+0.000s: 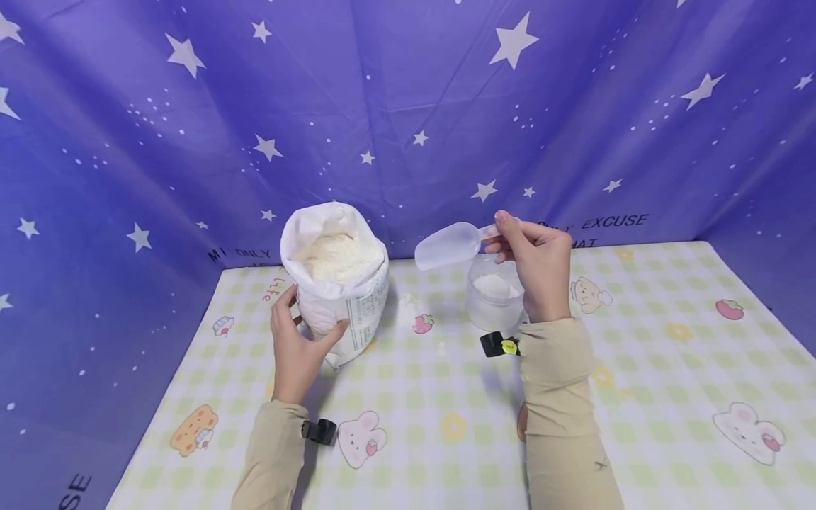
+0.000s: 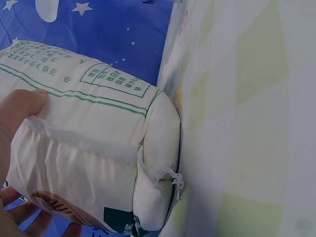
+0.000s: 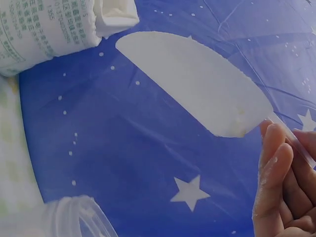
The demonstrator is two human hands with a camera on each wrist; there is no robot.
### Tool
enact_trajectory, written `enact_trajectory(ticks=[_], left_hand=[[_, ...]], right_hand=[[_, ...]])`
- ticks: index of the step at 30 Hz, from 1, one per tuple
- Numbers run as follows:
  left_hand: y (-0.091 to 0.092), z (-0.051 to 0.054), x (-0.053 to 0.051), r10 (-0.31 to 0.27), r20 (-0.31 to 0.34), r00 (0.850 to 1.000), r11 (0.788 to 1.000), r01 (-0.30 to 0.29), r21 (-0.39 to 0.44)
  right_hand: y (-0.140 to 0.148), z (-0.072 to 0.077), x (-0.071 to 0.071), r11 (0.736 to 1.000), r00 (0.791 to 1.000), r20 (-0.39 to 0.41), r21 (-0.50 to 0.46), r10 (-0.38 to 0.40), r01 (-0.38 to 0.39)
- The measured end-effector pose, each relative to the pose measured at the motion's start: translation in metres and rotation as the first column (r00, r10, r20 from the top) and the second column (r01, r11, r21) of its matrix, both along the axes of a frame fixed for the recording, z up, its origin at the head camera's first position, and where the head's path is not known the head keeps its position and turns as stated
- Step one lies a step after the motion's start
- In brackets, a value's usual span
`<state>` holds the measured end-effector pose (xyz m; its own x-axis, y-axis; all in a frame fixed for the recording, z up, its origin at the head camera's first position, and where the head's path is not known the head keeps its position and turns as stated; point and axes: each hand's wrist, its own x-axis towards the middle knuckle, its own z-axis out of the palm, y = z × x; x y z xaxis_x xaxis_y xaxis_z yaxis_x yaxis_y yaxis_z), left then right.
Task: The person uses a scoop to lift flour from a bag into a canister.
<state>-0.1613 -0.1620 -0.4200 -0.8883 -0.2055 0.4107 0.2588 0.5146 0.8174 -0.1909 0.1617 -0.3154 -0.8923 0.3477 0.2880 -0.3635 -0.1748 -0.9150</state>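
A white cloth bag, open at the top and full of pale powder, stands on the table; green print shows on it in the left wrist view. My left hand grips its lower side, thumb on the printed face and fingers around the far side. My right hand pinches the handle of a translucent scoop, raised above the table between bag and jar. Traces of powder cling to the scoop. Below the right hand stands a clear jar with white powder inside.
A checked tablecloth with cartoon prints covers the table. Some white powder lies between the bag and the jar. Behind the table hangs a blue curtain with white stars. Dark straps with small devices are on both wrists.
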Motion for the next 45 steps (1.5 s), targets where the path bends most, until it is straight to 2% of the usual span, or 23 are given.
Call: enact_trajectory(ticks=[6, 11, 17, 24, 31, 42, 45], left_hand=[[-0.001, 0.001, 0.001, 0.004, 0.001, 1.0, 1.0, -0.004, 0.001], [0.001, 0.001, 0.002, -0.004, 0.002, 1.0, 1.0, 0.004, 0.009], [0.0, 0.0, 0.0, -0.005, -0.002, 1.0, 1.0, 0.005, 0.009], [0.001, 0.0, 0.001, 0.0, -0.009, 1.0, 1.0, 0.0, 0.008], [0.001, -0.001, -0.001, -0.002, -0.021, 1.0, 1.0, 0.002, 0.008], [0.001, -0.001, -0.002, 0.006, -0.016, 1.0, 1.0, -0.006, 0.003], [0.001, 0.0, -0.002, 0.005, -0.014, 1.0, 1.0, -0.005, 0.0]], right_hand=[[-0.012, 0.003, -0.01, 0.997, 0.998, 0.005, -0.045, 0.06, -0.06], [-0.024, 0.011, -0.016, 0.995, 0.994, 0.04, -0.015, 0.099, -0.098], [-0.043, 0.019, -0.024, 0.995, 0.997, 0.02, 0.057, 0.078, -0.079], [-0.062, 0.022, -0.031, 0.99, 0.998, 0.035, 0.132, 0.047, -0.051], [-0.075, 0.024, -0.034, 0.958, 1.0, 0.004, 0.287, -0.025, 0.023], [-0.094, 0.023, -0.033, 0.914, 0.997, -0.057, 0.4, -0.053, 0.071], [-0.099, 0.022, -0.032, 0.892, 0.995, -0.072, 0.442, -0.065, 0.09]])
